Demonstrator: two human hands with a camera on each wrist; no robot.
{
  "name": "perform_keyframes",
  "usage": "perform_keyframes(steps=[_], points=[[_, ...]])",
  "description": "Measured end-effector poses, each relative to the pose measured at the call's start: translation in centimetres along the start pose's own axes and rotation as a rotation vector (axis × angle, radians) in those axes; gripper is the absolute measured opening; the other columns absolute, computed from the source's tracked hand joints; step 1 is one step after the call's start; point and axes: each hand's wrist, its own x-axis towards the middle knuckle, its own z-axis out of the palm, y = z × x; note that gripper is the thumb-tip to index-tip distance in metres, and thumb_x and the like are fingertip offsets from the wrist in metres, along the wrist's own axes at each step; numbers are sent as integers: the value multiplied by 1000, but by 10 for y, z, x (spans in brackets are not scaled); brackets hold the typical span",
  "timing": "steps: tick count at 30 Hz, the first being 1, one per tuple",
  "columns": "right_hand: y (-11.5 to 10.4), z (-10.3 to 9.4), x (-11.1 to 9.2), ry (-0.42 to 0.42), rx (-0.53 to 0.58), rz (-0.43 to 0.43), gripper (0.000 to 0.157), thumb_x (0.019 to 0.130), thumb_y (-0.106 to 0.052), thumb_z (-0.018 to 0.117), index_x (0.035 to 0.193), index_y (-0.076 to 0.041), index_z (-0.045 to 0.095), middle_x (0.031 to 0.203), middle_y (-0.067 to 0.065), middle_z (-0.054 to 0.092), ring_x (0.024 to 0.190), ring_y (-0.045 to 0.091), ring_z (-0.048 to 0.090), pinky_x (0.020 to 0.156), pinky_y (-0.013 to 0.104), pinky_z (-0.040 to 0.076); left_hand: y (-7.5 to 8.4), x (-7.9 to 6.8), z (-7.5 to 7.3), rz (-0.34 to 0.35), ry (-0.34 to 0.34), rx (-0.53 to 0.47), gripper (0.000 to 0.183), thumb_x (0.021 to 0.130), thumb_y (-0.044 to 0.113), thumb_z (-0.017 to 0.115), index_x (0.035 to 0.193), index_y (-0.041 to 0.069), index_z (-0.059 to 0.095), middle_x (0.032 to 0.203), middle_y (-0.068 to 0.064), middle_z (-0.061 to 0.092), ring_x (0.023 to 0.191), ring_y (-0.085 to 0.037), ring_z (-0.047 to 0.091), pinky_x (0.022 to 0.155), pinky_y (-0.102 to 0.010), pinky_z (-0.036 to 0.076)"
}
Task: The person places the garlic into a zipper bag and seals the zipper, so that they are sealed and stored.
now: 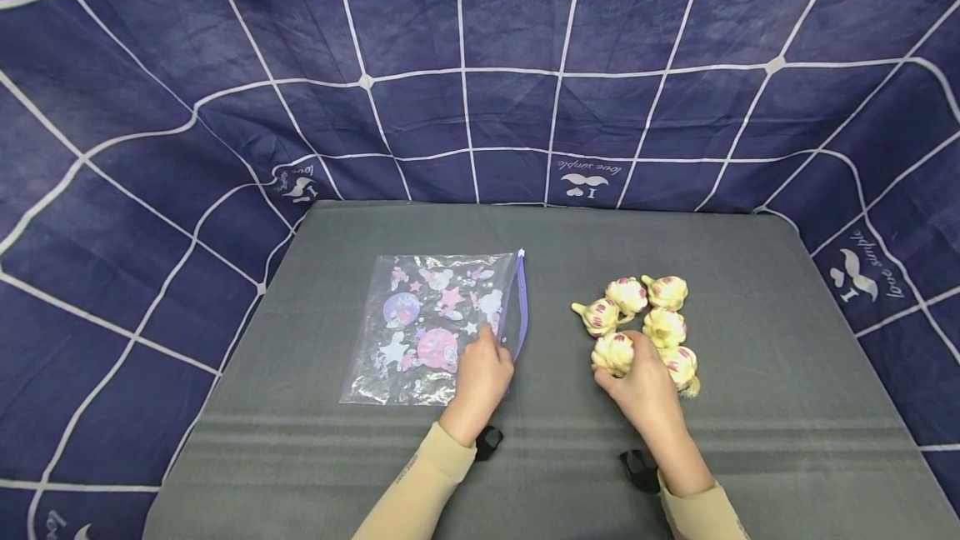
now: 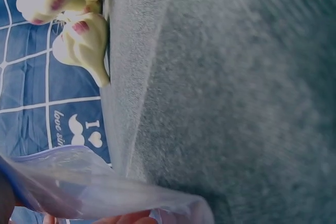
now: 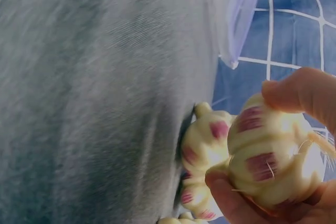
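A clear zip bag [image 1: 375, 294] printed with pink and purple cartoon shapes lies flat, its purple zip edge [image 1: 522, 307] facing right. My left hand [image 1: 483, 369] grips the bag near that edge, and the plastic rises there in the left wrist view. My right hand [image 1: 647, 382] holds a garlic bulb [image 3: 273, 156], pale yellow with purple-red patches, between thumb and fingers. Behind and beside it sit several more garlic bulbs [image 1: 626, 296] in a loose cluster, one partly hidden by the right hand.
Everything lies on a grey cloth-covered table [image 1: 555, 457]. A blue curtain [image 1: 510, 115] with white grid lines encloses its back and sides. Bare cloth separates the bag from the garlic cluster. Black wrist straps [image 1: 639, 471] show near both sleeves.
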Motion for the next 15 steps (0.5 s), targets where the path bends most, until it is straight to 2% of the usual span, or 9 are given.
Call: perform_keyframes(steps=[5, 9, 12, 15], points=[[-3, -3, 0, -6, 39, -11, 70, 80, -21, 75, 135, 8, 42, 127, 33, 55, 116, 47, 55, 95, 58, 44, -3, 1, 0, 0, 30, -17, 24, 78, -7, 59, 89, 4, 40, 55, -17, 55, 50, -36, 59, 45, -43, 44], [-6, -4, -1, -1, 42, -21, 70, 80, -22, 76, 135, 7, 43, 127, 33, 55, 114, 47, 57, 94, 57, 45, -5, -1, 1, 46, 90, -22, 29, 75, -12, 57, 89, 5, 39, 51, -13, 51, 45, -31, 54, 42, -40, 40], [-8, -5, -1, 2, 46, -29, 71, 80, -22, 76, 136, 6, 43, 128, 33, 56, 114, 47, 57, 94, 57, 45, -6, -3, 2, 94, 118, -4, 28, 71, -15, 58, 87, 4, 45, 54, -14, 55, 47, -31, 56, 43, -40, 41], [-9, -4, 0, 2, 49, -39, 70, 80, -22, 76, 136, 6, 43, 128, 33, 56, 114, 46, 58, 94, 57, 46, -7, -4, 3, 125, 125, 17, 22, 71, -15, 61, 86, 0, 59, 66, -16, 64, 57, -35, 63, 50, -43, 48]])
